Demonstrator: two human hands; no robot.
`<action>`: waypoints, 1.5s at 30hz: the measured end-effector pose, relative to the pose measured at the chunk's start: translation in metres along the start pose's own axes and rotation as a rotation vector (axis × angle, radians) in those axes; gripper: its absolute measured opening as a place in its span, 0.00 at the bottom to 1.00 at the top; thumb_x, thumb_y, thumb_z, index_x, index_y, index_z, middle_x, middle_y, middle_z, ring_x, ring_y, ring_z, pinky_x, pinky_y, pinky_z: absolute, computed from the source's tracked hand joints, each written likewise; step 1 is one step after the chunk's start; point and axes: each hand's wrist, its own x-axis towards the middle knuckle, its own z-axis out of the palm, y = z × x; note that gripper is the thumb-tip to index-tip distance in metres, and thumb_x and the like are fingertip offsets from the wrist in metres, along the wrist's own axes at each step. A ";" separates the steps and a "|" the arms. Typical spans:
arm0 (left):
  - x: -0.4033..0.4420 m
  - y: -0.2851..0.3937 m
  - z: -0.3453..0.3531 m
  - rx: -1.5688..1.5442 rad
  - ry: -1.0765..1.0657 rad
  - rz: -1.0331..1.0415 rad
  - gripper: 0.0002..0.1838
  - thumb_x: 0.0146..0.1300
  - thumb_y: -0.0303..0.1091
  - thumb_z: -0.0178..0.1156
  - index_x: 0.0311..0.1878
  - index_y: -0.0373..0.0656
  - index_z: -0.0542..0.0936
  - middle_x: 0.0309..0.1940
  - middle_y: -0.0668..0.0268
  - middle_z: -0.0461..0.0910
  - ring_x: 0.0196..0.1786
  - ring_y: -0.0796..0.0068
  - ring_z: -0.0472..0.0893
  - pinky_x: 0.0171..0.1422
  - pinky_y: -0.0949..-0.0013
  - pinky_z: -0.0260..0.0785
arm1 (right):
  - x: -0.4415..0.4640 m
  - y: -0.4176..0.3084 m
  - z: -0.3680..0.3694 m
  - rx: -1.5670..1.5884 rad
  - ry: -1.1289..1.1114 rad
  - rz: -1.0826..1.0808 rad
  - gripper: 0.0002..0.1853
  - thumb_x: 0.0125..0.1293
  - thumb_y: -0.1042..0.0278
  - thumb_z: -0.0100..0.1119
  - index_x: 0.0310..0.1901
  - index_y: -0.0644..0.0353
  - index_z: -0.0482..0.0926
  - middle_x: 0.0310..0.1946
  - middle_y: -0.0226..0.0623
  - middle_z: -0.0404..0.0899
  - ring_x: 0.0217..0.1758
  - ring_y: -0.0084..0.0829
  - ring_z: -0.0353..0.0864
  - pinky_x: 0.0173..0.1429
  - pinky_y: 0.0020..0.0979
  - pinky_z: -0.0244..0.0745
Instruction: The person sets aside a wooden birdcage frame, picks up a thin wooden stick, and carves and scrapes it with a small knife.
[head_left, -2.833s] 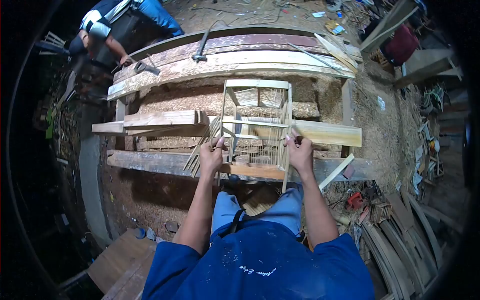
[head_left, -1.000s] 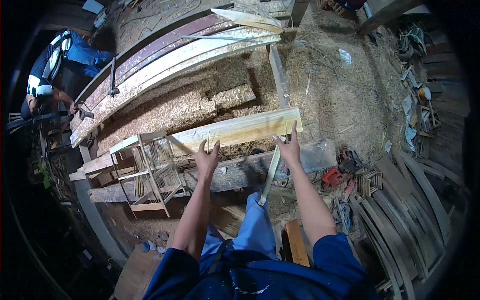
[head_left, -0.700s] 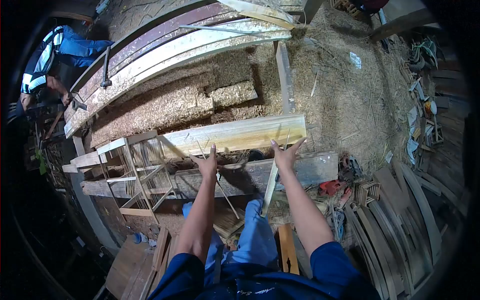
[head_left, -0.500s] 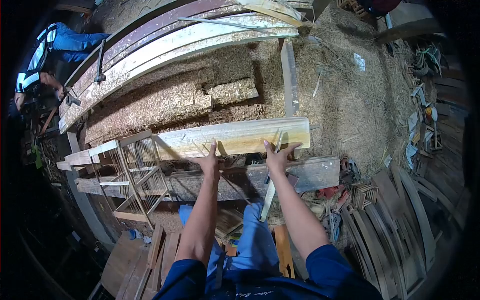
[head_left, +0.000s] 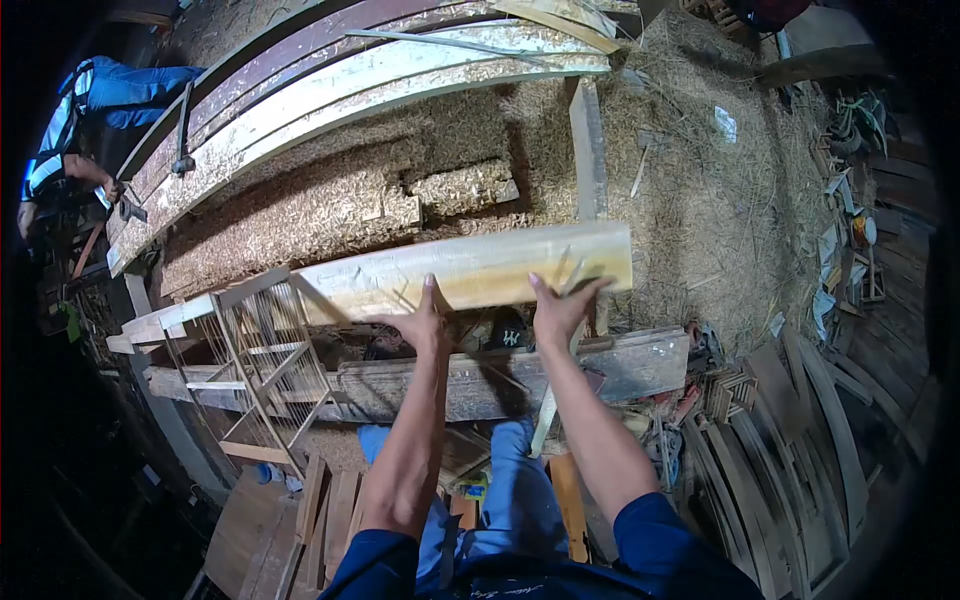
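My left hand (head_left: 422, 325) is at the near edge of a pale wide plank (head_left: 470, 265), thumb pointing up and fingers spread to the left. Farther right, my right hand (head_left: 562, 318) touches the same edge with its thumb and fingers spread apart. Nothing is gripped in either palm. Thin sticks lie around both hands, partly hidden by them. A light wooden frame with many thin slats (head_left: 250, 365) stands tilted left of my hands, across the plank's left end and the weathered front beam (head_left: 440, 390).
Beyond the wood shavings (head_left: 300, 215) runs a bench of long boards (head_left: 330, 110) with a hammer (head_left: 183, 160). A co-worker's hand (head_left: 95, 172) is at its left end. Curved wooden pieces (head_left: 760, 490) lie at right; a pale strip (head_left: 545, 420) leans near my knee.
Both hands let go of the slatted frame, which now stands to the left. The view shifted right, and my hands opened at the plank. The plank has moved away from the front beam.
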 end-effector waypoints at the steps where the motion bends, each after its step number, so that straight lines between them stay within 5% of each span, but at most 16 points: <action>1: 0.001 0.024 0.007 0.009 -0.049 -0.066 0.81 0.54 0.39 0.83 0.78 0.40 0.13 0.79 0.39 0.53 0.70 0.50 0.71 0.64 0.55 0.74 | 0.012 -0.012 0.005 0.093 -0.044 0.007 0.71 0.59 0.67 0.79 0.80 0.60 0.20 0.81 0.66 0.42 0.84 0.55 0.49 0.88 0.46 0.40; 2: -0.019 0.065 0.015 -0.044 -0.069 -0.081 0.80 0.55 0.40 0.82 0.79 0.42 0.15 0.79 0.36 0.51 0.73 0.51 0.69 0.76 0.55 0.65 | 0.022 -0.030 0.009 0.022 -0.056 0.023 0.72 0.58 0.67 0.80 0.80 0.61 0.20 0.80 0.66 0.46 0.83 0.56 0.52 0.88 0.45 0.43; 5: 0.031 0.057 0.044 0.056 -0.096 0.005 0.81 0.55 0.43 0.81 0.78 0.45 0.12 0.76 0.34 0.57 0.60 0.52 0.81 0.57 0.58 0.80 | 0.041 -0.079 0.023 -0.012 -0.088 0.003 0.71 0.59 0.65 0.79 0.80 0.61 0.20 0.79 0.67 0.49 0.82 0.56 0.54 0.87 0.43 0.47; 8: 0.004 0.125 0.051 0.173 -0.081 -0.143 0.82 0.56 0.47 0.81 0.76 0.45 0.09 0.73 0.30 0.59 0.47 0.54 0.85 0.43 0.61 0.83 | 0.049 -0.101 0.031 -0.077 -0.118 0.036 0.71 0.60 0.62 0.79 0.80 0.61 0.20 0.78 0.68 0.52 0.82 0.57 0.56 0.86 0.42 0.50; 11: 0.005 0.130 0.055 0.193 -0.087 -0.176 0.82 0.57 0.42 0.81 0.75 0.45 0.08 0.73 0.34 0.59 0.66 0.49 0.73 0.65 0.51 0.74 | 0.053 -0.105 0.028 -0.141 -0.136 0.022 0.70 0.62 0.59 0.77 0.80 0.61 0.20 0.79 0.68 0.51 0.82 0.57 0.56 0.85 0.43 0.51; 14: 0.014 0.118 0.046 0.083 -0.144 -0.152 0.81 0.58 0.43 0.80 0.74 0.46 0.07 0.71 0.34 0.60 0.61 0.54 0.76 0.57 0.54 0.78 | 0.066 -0.075 0.033 -0.175 -0.192 -0.014 0.70 0.63 0.57 0.76 0.80 0.62 0.19 0.79 0.68 0.51 0.83 0.56 0.55 0.85 0.42 0.50; 16: 0.014 0.116 0.032 0.101 -0.275 -0.184 0.79 0.60 0.44 0.78 0.75 0.45 0.08 0.69 0.34 0.64 0.58 0.58 0.78 0.57 0.58 0.78 | 0.093 -0.021 0.049 -0.346 0.147 -0.528 0.65 0.67 0.55 0.72 0.81 0.54 0.20 0.67 0.68 0.73 0.65 0.63 0.78 0.74 0.48 0.70; 17: 0.013 0.116 0.024 0.109 -0.320 -0.192 0.79 0.61 0.45 0.78 0.75 0.45 0.09 0.68 0.34 0.65 0.57 0.60 0.79 0.56 0.59 0.78 | 0.092 -0.023 0.039 -0.342 0.148 -0.524 0.65 0.67 0.55 0.72 0.81 0.54 0.20 0.67 0.68 0.73 0.65 0.63 0.78 0.74 0.48 0.70; 19: 0.007 0.113 0.006 0.136 -0.367 -0.092 0.71 0.66 0.50 0.73 0.79 0.43 0.16 0.53 0.48 0.80 0.35 0.75 0.80 0.32 0.69 0.74 | 0.086 -0.031 0.015 -0.132 -0.065 -0.351 0.56 0.66 0.58 0.73 0.83 0.63 0.42 0.71 0.60 0.70 0.71 0.47 0.75 0.74 0.38 0.68; 20: 0.004 0.111 -0.002 0.136 -0.367 -0.089 0.71 0.66 0.50 0.73 0.79 0.43 0.16 0.53 0.48 0.80 0.35 0.75 0.80 0.32 0.69 0.74 | 0.086 -0.028 0.005 -0.129 -0.065 -0.352 0.56 0.66 0.58 0.73 0.83 0.63 0.42 0.71 0.60 0.70 0.71 0.47 0.75 0.74 0.38 0.68; 23: -0.009 0.110 -0.024 0.204 -0.385 0.135 0.52 0.72 0.56 0.65 0.81 0.37 0.45 0.42 0.58 0.81 0.35 0.78 0.78 0.37 0.75 0.70 | 0.083 -0.023 -0.031 -0.112 -0.206 -0.269 0.31 0.65 0.54 0.73 0.61 0.70 0.77 0.41 0.56 0.86 0.45 0.47 0.87 0.52 0.43 0.77; 26: 0.003 0.098 -0.049 0.273 -0.545 -0.021 0.41 0.75 0.59 0.59 0.73 0.37 0.55 0.41 0.58 0.80 0.35 0.76 0.77 0.38 0.73 0.70 | 0.065 -0.008 -0.066 -0.129 -0.228 -0.299 0.27 0.65 0.53 0.72 0.54 0.69 0.79 0.42 0.55 0.86 0.48 0.50 0.87 0.53 0.45 0.78; 29: 0.002 0.085 -0.064 0.248 -0.604 0.117 0.25 0.80 0.53 0.53 0.62 0.41 0.62 0.36 0.62 0.78 0.33 0.75 0.74 0.39 0.69 0.69 | 0.040 0.010 -0.089 -0.469 0.016 -0.316 0.27 0.64 0.49 0.72 0.51 0.68 0.79 0.44 0.57 0.86 0.49 0.54 0.87 0.54 0.49 0.79; 33: -0.021 0.089 -0.076 0.262 -0.711 0.430 0.14 0.81 0.43 0.56 0.51 0.42 0.68 0.29 0.70 0.71 0.31 0.81 0.68 0.35 0.71 0.64 | 0.014 0.030 -0.100 -0.616 -0.054 -0.107 0.29 0.61 0.48 0.73 0.52 0.67 0.79 0.46 0.59 0.86 0.50 0.59 0.86 0.54 0.53 0.80; 37: -0.043 0.109 -0.083 0.250 -0.886 0.318 0.13 0.78 0.43 0.60 0.41 0.44 0.75 0.25 0.78 0.69 0.28 0.88 0.64 0.31 0.76 0.56 | 0.020 0.076 -0.089 -0.678 -0.156 -0.081 0.29 0.60 0.48 0.74 0.50 0.66 0.80 0.47 0.59 0.85 0.53 0.59 0.85 0.57 0.54 0.79; 45: -0.072 0.140 -0.099 0.360 -0.958 0.308 0.13 0.75 0.38 0.64 0.46 0.35 0.83 0.27 0.73 0.78 0.29 0.86 0.70 0.32 0.74 0.63 | 0.029 0.071 -0.105 -0.586 -0.130 -0.024 0.24 0.62 0.49 0.73 0.48 0.64 0.84 0.45 0.57 0.87 0.52 0.58 0.86 0.56 0.54 0.80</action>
